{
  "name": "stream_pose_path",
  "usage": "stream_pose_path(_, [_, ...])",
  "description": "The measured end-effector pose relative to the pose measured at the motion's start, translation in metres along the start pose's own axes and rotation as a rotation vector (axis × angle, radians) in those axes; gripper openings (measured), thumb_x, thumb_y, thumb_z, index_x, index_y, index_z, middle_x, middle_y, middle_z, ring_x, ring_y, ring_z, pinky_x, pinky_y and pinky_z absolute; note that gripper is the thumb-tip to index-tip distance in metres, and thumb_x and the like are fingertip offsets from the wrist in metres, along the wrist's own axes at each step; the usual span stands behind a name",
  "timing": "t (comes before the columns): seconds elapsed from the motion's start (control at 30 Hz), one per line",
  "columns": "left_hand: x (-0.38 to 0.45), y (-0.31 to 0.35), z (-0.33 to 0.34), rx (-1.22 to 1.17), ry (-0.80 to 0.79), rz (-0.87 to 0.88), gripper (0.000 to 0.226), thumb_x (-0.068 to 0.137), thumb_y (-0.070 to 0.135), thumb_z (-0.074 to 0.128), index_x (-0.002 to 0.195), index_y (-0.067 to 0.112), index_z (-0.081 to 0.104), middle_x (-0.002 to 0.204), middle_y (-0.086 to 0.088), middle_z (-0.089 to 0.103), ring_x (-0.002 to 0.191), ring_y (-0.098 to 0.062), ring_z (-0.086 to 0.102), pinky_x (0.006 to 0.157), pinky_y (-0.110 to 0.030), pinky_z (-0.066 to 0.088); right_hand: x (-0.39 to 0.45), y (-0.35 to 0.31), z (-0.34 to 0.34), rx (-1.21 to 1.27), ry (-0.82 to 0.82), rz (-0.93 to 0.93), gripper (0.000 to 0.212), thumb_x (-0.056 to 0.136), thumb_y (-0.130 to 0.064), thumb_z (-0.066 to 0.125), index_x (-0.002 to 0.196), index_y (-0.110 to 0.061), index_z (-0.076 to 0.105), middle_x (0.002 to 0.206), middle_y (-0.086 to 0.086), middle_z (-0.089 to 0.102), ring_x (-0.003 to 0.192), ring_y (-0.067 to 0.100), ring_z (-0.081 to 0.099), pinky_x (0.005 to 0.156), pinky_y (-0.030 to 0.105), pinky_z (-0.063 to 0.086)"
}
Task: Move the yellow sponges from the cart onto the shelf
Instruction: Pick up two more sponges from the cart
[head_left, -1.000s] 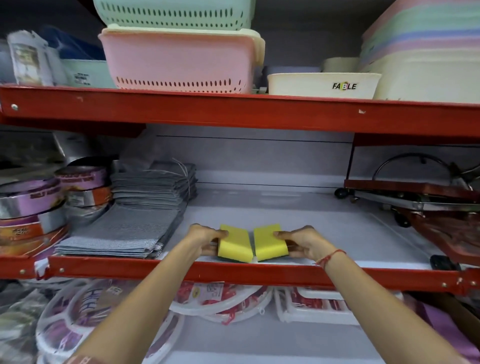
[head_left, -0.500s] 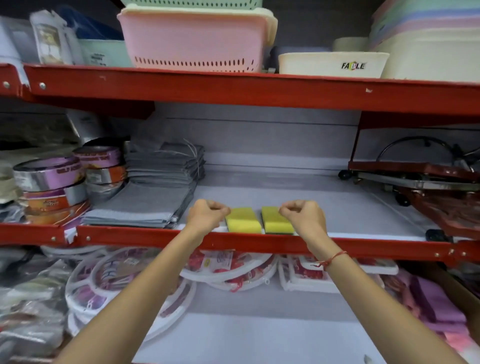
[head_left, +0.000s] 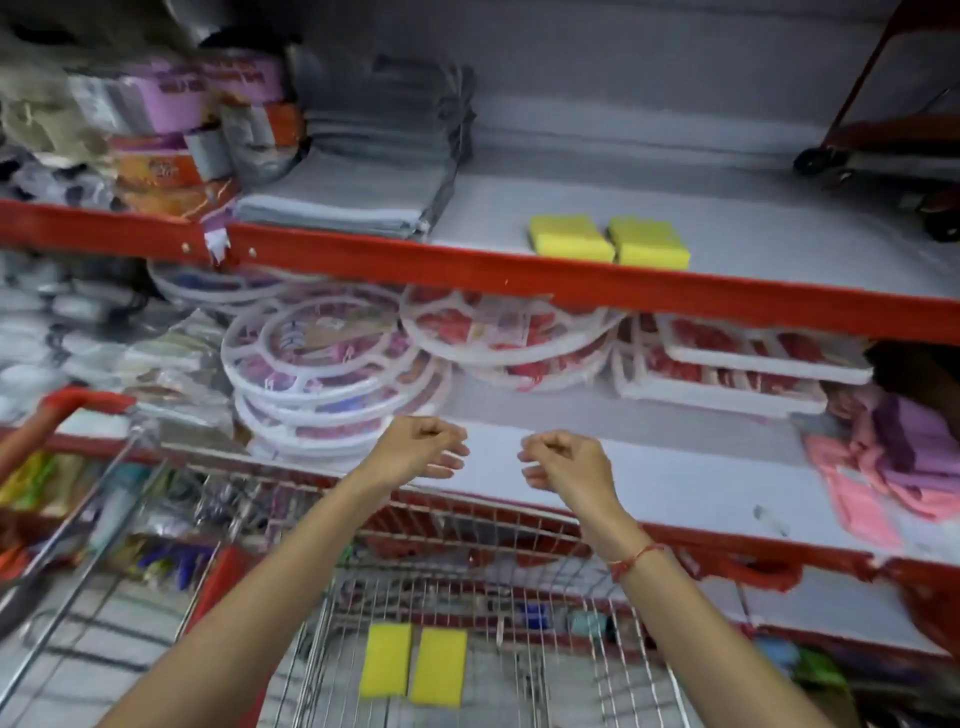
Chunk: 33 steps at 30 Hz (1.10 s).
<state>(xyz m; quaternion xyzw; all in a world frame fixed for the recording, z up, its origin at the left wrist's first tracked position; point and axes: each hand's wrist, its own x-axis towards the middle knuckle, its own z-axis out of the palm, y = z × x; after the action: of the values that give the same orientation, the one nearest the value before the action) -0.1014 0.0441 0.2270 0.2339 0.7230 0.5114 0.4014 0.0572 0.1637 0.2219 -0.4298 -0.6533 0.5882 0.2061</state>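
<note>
Two yellow sponges, the left one (head_left: 570, 237) and the right one (head_left: 649, 242), lie side by side near the front edge of the red-framed shelf (head_left: 519, 275). Two more yellow sponges, one (head_left: 386, 660) beside the other (head_left: 438, 666), lie flat in the wire cart (head_left: 519, 551) below. My left hand (head_left: 421, 447) and my right hand (head_left: 563, 460) hover empty above the cart's front rim, fingers loosely curled, well below the shelved sponges.
Folded grey cloths (head_left: 363, 171) and taped rolls (head_left: 197, 119) fill the shelf's left part. Round white trays (head_left: 332, 374) and flat packs (head_left: 727, 369) sit on the lower shelf, pink and purple cloths (head_left: 893, 457) at its right. A red cart handle (head_left: 78, 402) is at left.
Both hands let go of the two sponges on the shelf and dropped down toward the cart. My view tilted downward, bringing the cart and two more sponges into sight.
</note>
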Motion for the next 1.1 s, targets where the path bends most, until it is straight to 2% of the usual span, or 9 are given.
stream_pose_path(0.2, [-0.006,-0.135,0.001,0.024,0.091,-0.330,0.025,0.091,0.006,0.057,0.068,0.012,0.064,0.067,-0.007,0.067,0.066,-0.022,0.063,0.062,-0.034,0.055,-0.005,0.127,0.048,-0.124,-0.111,0.325,0.013,0.087,-0.010,0.062,0.080,-0.011,0.072,0.074,0.006,0.071,0.062,0.019,0.065,0.067,0.030,0.060])
stream_pose_path(0.3, [-0.007,-0.196,0.001,-0.038,0.122,-0.567,0.015,0.094,0.001,0.051,0.083,0.003,0.061,0.093,-0.020,0.059,0.087,-0.028,0.059,0.064,-0.034,0.050,-0.011,0.188,0.064,-0.201,-0.167,0.496,0.011,0.087,-0.009,0.062,0.088,-0.007,0.072,0.082,0.006,0.070,0.062,0.018,0.066,0.064,0.026,0.061])
stream_pose_path(0.4, [-0.002,-0.256,0.000,0.030,0.122,-0.711,0.013,0.092,0.004,0.056,0.093,-0.005,0.066,0.097,-0.022,0.063,0.080,-0.030,0.064,0.071,-0.038,0.050,-0.015,0.234,0.077,-0.207,-0.174,0.657,0.016,0.087,-0.002,0.060,0.097,0.007,0.069,0.070,0.008,0.064,0.046,0.009,0.059,0.048,0.018,0.052])
stream_pose_path(0.53, [0.006,-0.312,0.005,0.248,0.196,-0.755,0.022,0.088,0.012,0.063,0.100,-0.005,0.068,0.098,-0.023,0.066,0.101,-0.037,0.065,0.096,-0.046,0.053,-0.014,0.282,0.096,-0.341,-0.213,0.715,0.020,0.083,-0.005,0.062,0.065,-0.001,0.071,0.075,0.024,0.068,0.061,0.021,0.061,0.064,0.035,0.056])
stream_pose_path(0.63, [0.017,-0.338,0.009,0.485,0.252,-0.746,0.051,0.086,0.028,0.067,0.125,-0.003,0.057,0.126,-0.021,0.062,0.119,-0.035,0.058,0.095,-0.039,0.048,-0.005,0.317,0.116,-0.445,-0.213,0.720,0.038,0.079,-0.013,0.060,0.041,-0.019,0.059,0.071,0.010,0.063,0.072,0.022,0.060,0.076,0.044,0.055])
stream_pose_path(0.73, [0.027,-0.363,0.011,0.480,0.271,-0.736,0.063,0.079,0.038,0.072,0.120,-0.006,0.056,0.123,-0.026,0.061,0.112,-0.039,0.059,0.092,-0.045,0.051,0.000,0.328,0.135,-0.470,-0.204,0.687,0.014,0.077,-0.032,0.062,0.078,-0.020,0.069,0.095,0.013,0.073,0.089,0.028,0.068,0.084,0.039,0.055])
stream_pose_path(0.87, [0.031,-0.377,0.016,0.461,0.226,-0.767,0.063,0.081,0.046,0.067,0.117,-0.005,0.060,0.121,-0.023,0.062,0.115,-0.037,0.059,0.092,-0.040,0.048,0.004,0.330,0.152,-0.497,-0.241,0.732,0.058,0.085,-0.030,0.064,0.134,-0.003,0.049,0.141,0.015,0.051,0.125,0.032,0.053,0.100,0.036,0.045])
stream_pose_path(0.97, [0.028,-0.368,0.017,0.378,0.220,-0.807,0.054,0.082,0.046,0.066,0.101,-0.004,0.071,0.092,-0.018,0.069,0.105,-0.036,0.066,0.088,-0.038,0.052,0.006,0.331,0.153,-0.492,-0.218,0.765,0.056,0.084,-0.031,0.066,0.128,0.002,0.055,0.134,0.018,0.056,0.121,0.032,0.055,0.095,0.035,0.047])
stream_pose_path(1.1, [0.020,-0.350,0.012,0.187,0.273,-0.845,0.053,0.074,0.039,0.077,0.109,0.000,0.067,0.109,-0.020,0.071,0.102,-0.035,0.067,0.091,-0.040,0.055,0.004,0.326,0.143,-0.411,-0.213,0.743,0.044,0.076,-0.030,0.074,0.107,0.001,0.070,0.116,0.020,0.068,0.106,0.032,0.065,0.092,0.038,0.051])
